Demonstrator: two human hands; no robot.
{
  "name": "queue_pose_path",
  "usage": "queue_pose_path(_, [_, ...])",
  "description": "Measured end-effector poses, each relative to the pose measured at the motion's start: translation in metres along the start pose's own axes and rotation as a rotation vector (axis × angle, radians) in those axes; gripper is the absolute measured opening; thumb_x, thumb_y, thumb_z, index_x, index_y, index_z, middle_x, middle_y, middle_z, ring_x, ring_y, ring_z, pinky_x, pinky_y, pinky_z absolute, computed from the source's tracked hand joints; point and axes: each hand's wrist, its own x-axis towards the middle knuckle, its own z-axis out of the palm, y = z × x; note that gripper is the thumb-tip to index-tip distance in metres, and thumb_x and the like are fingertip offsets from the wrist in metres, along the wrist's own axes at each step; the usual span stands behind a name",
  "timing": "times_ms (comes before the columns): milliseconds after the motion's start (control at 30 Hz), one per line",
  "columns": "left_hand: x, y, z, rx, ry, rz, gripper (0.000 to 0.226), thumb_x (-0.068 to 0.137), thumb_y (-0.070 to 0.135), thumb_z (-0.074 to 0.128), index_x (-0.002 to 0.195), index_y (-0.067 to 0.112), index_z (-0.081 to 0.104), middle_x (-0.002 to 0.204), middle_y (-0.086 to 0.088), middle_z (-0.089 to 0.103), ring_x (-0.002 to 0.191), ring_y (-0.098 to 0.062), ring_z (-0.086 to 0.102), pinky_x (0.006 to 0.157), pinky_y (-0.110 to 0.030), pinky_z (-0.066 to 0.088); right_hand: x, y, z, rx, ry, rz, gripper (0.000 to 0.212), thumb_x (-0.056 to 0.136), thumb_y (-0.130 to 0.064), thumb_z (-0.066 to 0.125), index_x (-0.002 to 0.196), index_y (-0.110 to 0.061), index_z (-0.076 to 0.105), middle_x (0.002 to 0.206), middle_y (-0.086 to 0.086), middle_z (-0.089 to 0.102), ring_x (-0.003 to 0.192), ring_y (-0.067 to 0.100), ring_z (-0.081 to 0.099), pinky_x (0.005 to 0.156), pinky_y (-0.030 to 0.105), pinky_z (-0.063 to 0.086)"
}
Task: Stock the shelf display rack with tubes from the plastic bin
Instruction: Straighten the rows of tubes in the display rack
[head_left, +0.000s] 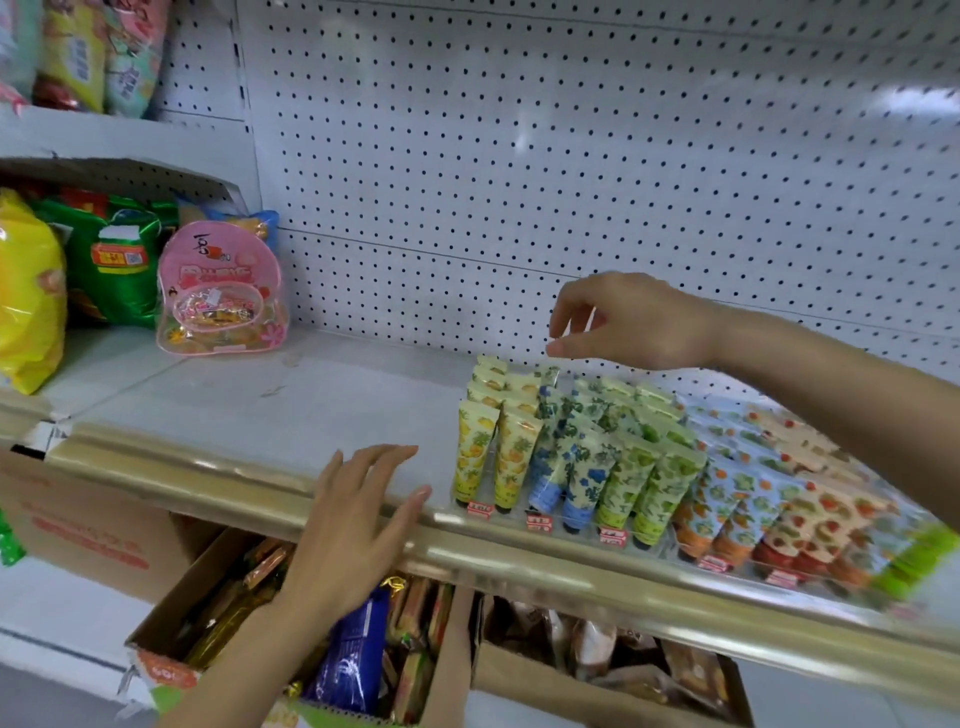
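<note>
A clear display rack (582, 519) stands on the white shelf at the right, filled with rows of upright tubes: yellow-patterned tubes (511, 457), blue-flowered tubes (563, 462), green-leaf tubes (649, 478) and orange and red patterned tubes (769, 493). My right hand (628, 322) hovers just above the back of the yellow and blue rows, fingers loosely bent and holding nothing. My left hand (358, 514) is spread flat over the shelf's gold front rail, left of the rack. No plastic bin is in view.
Bare shelf surface (291, 384) lies left of the rack. A pink candy pouch (221, 296) and green and yellow snack bags (104, 260) stand at the far left. Open cardboard boxes of snacks (322, 623) sit on the shelf below. Pegboard backs the shelf.
</note>
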Motion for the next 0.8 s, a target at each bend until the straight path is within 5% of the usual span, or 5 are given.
queue_pose_path(100, [0.032, -0.010, 0.004, -0.125, 0.114, -0.073, 0.054, 0.090, 0.062, 0.027, 0.129, 0.033, 0.049, 0.125, 0.017, 0.046, 0.122, -0.006, 0.042, 0.107, -0.034, 0.030, 0.002, 0.027, -0.013, 0.017, -0.033, 0.023, 0.022, 0.087, -0.041, 0.061, 0.098, -0.022, 0.062, 0.097, -0.004, 0.062, 0.088, 0.015, 0.055, 0.082, 0.033, 0.044])
queue_pose_path(267, [0.068, -0.022, 0.020, -0.135, 0.139, -0.253, 0.060, 0.089, 0.066, 0.021, 0.131, 0.035, 0.049, 0.132, 0.009, 0.052, 0.126, -0.016, 0.045, 0.103, -0.034, 0.033, 0.026, 0.058, -0.005, 0.031, -0.062, 0.029, 0.020, 0.089, -0.037, 0.061, 0.098, -0.020, 0.063, 0.100, -0.002, 0.062, 0.079, 0.000, 0.051, 0.063, 0.011, 0.036])
queue_pose_path(367, [0.070, -0.024, 0.028, 0.049, 0.095, -0.271, 0.066, 0.089, 0.068, 0.014, 0.136, 0.036, 0.046, 0.136, 0.008, 0.053, 0.128, -0.017, 0.046, 0.105, -0.039, 0.034, 0.047, 0.066, 0.011, 0.050, -0.088, 0.013, 0.019, 0.089, -0.038, 0.060, 0.097, -0.021, 0.062, 0.101, -0.002, 0.063, 0.084, 0.008, 0.054, 0.064, 0.011, 0.037])
queue_pose_path(600, [0.071, -0.021, 0.027, 0.040, 0.100, -0.314, 0.065, 0.090, 0.063, 0.011, 0.131, 0.034, 0.053, 0.128, 0.007, 0.060, 0.120, -0.018, 0.052, 0.110, -0.035, 0.025, 0.093, 0.074, 0.044, 0.154, -0.117, -0.039, 0.021, 0.091, -0.032, 0.059, 0.100, -0.016, 0.068, 0.105, -0.001, 0.066, 0.092, 0.011, 0.056, 0.082, 0.025, 0.045])
queue_pose_path(800, [0.074, -0.020, 0.027, 0.014, 0.114, -0.338, 0.063, 0.088, 0.062, 0.013, 0.127, 0.038, 0.056, 0.124, 0.013, 0.061, 0.117, -0.017, 0.053, 0.103, -0.042, 0.037, 0.123, 0.074, 0.052, 0.291, -0.087, -0.014, 0.022, 0.088, -0.033, 0.062, 0.090, -0.014, 0.073, 0.090, -0.001, 0.068, 0.070, 0.004, 0.054, 0.064, 0.016, 0.041])
